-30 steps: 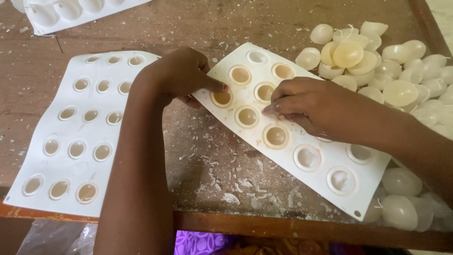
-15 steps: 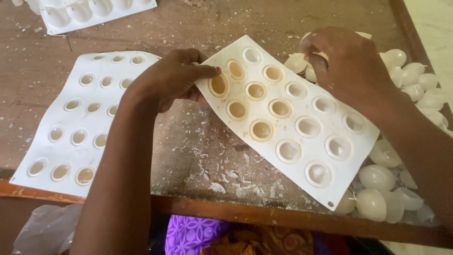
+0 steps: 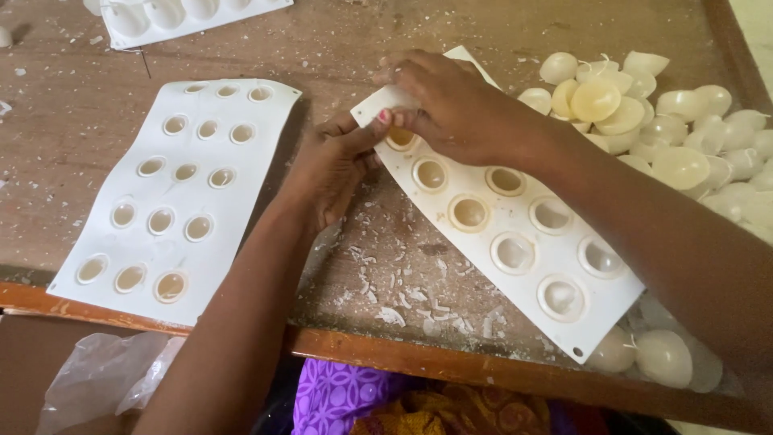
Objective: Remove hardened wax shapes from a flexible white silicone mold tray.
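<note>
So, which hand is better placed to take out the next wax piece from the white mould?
The right hand: its fingers already rest on the filled cavity at the mould corner, while the left hand grips the mould's edge.

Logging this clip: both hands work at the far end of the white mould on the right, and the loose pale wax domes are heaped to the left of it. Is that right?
Not quite. The head view shows the wax domes heaped right of the white mould, not left. Both the left hand and the right hand are at its far end.
</note>
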